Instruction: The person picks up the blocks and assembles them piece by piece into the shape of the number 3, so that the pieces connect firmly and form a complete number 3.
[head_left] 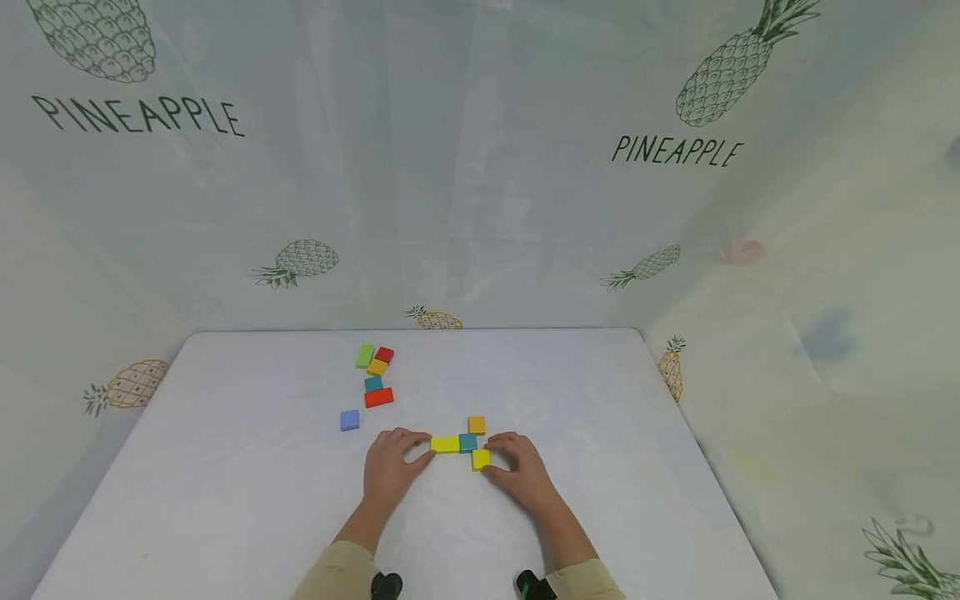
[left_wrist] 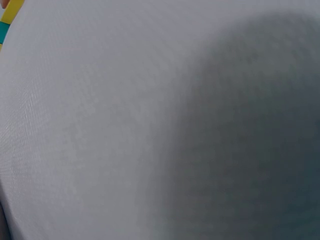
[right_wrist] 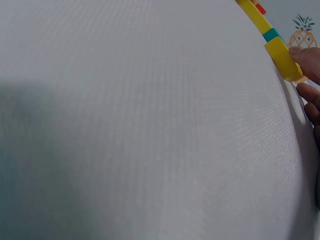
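Note:
In the head view my left hand pinches the left end of a long yellow block between thumb and forefinger. A teal block sits against that block's right end. My right hand holds a shorter yellow block by its right side, just below and right of the teal one. An orange-yellow block lies at the teal block's upper right. In the right wrist view, the right thumb is on the shorter yellow block. The left wrist view catches only part of the row, a teal block included.
Farther back on the white table lie a blue block, a long red block, another teal block, an orange-yellow block, a small red block and a green block. A pineapple-print curtain hangs behind.

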